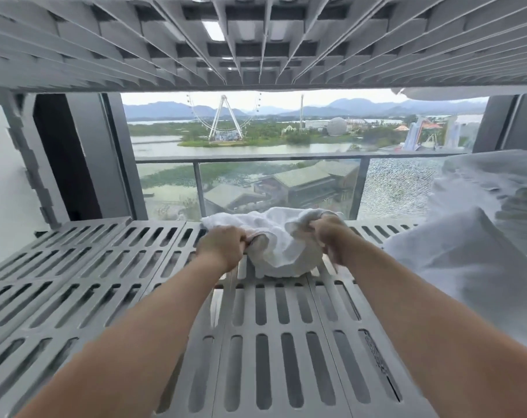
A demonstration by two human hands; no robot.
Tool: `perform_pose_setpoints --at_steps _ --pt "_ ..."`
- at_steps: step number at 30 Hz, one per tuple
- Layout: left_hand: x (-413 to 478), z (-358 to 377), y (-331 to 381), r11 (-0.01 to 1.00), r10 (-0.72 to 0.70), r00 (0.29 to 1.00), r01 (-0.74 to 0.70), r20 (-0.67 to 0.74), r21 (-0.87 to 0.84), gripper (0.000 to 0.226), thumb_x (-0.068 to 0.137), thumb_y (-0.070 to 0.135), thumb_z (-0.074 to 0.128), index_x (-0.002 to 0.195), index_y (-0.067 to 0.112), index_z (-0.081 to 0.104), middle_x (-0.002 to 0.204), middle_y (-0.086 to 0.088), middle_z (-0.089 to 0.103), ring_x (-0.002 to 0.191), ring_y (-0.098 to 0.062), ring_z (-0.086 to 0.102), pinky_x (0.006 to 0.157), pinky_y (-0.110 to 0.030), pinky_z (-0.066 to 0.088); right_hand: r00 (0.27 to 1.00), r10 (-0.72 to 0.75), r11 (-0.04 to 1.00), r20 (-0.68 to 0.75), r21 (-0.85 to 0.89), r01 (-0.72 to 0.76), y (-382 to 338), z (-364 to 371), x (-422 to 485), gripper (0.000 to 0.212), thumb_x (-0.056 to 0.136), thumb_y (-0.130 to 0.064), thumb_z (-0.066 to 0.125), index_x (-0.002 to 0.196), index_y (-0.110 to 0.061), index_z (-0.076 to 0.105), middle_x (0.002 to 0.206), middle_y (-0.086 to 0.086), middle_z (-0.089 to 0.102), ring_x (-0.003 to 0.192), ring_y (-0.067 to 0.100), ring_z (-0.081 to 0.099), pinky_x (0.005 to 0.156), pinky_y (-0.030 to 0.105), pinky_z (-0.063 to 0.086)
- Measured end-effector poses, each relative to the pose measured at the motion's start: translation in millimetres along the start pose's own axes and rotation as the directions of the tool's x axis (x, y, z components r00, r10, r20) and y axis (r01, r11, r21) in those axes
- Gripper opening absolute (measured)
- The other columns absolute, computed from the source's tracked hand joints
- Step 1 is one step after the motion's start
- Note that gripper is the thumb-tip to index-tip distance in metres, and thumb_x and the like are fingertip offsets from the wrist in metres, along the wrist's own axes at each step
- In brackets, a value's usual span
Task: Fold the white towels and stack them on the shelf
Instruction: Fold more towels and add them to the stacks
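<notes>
Shelf (75,267): slatted grey deck running left to right under both arms; wide bare stretch to the left, back edge open toward the window (286,182).
Upper shelf (256,40): low overhead, little room for a high lift.
Towel pile (467,267): heaped white cloth at the right end, near the right forearm, crowding that side.
Towel (274,236): bunched, not yet folded, far back on the shelf; long axis left to right, slung between the hands; contact with the slats unclear.
Left hand (223,245): clenched on the towel's left end, knuckles up.
Right hand (331,239): grasping the right end, slightly blurred, equally far out.
Coming move: likely a spread outward and back toward the body; freer room leftward.
</notes>
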State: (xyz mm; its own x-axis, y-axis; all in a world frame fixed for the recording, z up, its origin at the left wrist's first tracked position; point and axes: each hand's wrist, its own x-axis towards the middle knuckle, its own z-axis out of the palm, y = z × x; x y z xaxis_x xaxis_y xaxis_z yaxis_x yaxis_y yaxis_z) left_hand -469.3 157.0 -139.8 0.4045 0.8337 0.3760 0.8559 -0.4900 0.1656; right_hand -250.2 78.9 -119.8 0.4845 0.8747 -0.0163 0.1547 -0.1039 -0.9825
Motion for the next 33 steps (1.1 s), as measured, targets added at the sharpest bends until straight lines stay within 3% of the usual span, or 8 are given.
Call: perform_pose_setpoints --at_steps 3,7,11,14,18,22,30,33 --pt "26 -1 -19 0.968 -0.191 0.972 0.21 -0.137 0.137 0.023 0.097 0.015 0.047 0.1 0.015 0.07 0.093 -0.009 0.071 0.086 -0.033 0.068 0.07 -0.039 0.055 0.974 -0.049 0.997 -0.221 0.042 0.06 8 -1 26 0.041 0.082 0.008 0.037 0.087 -0.015 0.07 0.104 0.012 0.069 0.101 0.031 0.063 0.093 0.039 0.053" --pt "33 -17 -69 0.902 -0.352 0.907 0.395 -0.231 0.174 0.032 0.092 0.001 0.038 0.09 0.008 0.069 0.078 -0.012 0.067 0.074 -0.031 0.065 0.068 -0.039 0.055 0.921 0.181 0.981 -0.346 0.126 -0.145 23 -34 43 0.024 0.097 -0.007 0.043 0.105 0.001 0.064 0.093 0.024 0.07 0.074 0.032 0.073 0.074 0.051 0.062" --pt "26 -27 -113 0.863 -0.421 0.851 0.482 -0.315 0.149 0.03 0.087 -0.002 0.04 0.091 0.007 0.068 0.083 -0.018 0.068 0.075 -0.036 0.063 0.063 -0.037 0.047 0.824 0.1 0.987 -0.557 0.159 -0.012 13 -52 55 0.031 0.094 -0.005 0.038 0.104 0.005 0.065 0.087 0.023 0.07 0.077 0.035 0.072 0.079 0.052 0.06" --pt "9 -24 -96 0.875 -0.358 0.911 0.404 -0.207 0.266 0.025 0.084 -0.003 0.046 0.088 0.012 0.065 0.086 -0.015 0.069 0.077 -0.034 0.065 0.061 -0.036 0.044 0.876 0.19 0.976 -0.443 0.185 -0.118 21 -38 48 0.022 0.091 -0.011 0.05 0.085 0.0 0.067 0.065 0.016 0.065 0.053 0.026 0.064 0.062 0.041 0.059" --pt "-8 -39 -109 0.861 -0.331 0.918 0.388 -0.218 0.328 0.021 0.087 0.005 0.049 0.077 0.016 0.063 0.073 -0.009 0.064 0.065 -0.029 0.057 0.057 -0.033 0.043 0.791 0.175 0.981 -0.586 0.175 -0.087 34 -57 38 0.032 0.093 -0.004 0.039 0.11 0.01 0.062 0.099 0.028 0.068 0.092 0.039 0.068 0.083 0.044 0.055" --pt "-30 -46 -117 0.855 -0.355 0.908 0.412 -0.224 0.315 0.015 0.089 0.014 0.054 0.082 0.016 0.067 0.077 -0.007 0.059 0.07 -0.03 0.054 0.058 -0.031 0.035 0.841 0.151 0.988 -0.52 0.109 -0.11 40 -70 21 0.03 0.089 0.003 0.039 0.099 0.005 0.067 0.067 0.017 0.063 0.049 0.026 0.059 0.052 0.036 0.057" --pt "-90 -42 -93 0.814 -0.342 0.934 0.348 -0.101 0.466 0.026 0.08 -0.005 0.046 0.08 0.015 0.062 0.081 -0.007 0.064 0.076 -0.028 0.062 0.069 -0.035 0.055 0.904 -0.015 0.961 -0.426 -0.256 -0.104 52 -91 -31 0.031 0.091 0.005 0.037 0.107 -0.014 0.054 0.09 0.013 0.062 0.051 0.025 0.061 0.038 0.028 0.046" --pt "-109 -46 -88 0.822 -0.333 0.934 0.354 -0.129 0.445 0.022 0.081 -0.005 0.046 0.075 0.014 0.057 0.075 -0.006 0.058 0.071 -0.027 0.058 0.061 -0.033 0.049 0.922 -0.156 0.873 -0.355 -0.486 -0.04 59 -92 -49 0.033 0.088 0.007 0.039 0.101 -0.017 0.055 0.094 0.008 0.062 0.077 0.03 0.064 0.058 0.032 0.051"
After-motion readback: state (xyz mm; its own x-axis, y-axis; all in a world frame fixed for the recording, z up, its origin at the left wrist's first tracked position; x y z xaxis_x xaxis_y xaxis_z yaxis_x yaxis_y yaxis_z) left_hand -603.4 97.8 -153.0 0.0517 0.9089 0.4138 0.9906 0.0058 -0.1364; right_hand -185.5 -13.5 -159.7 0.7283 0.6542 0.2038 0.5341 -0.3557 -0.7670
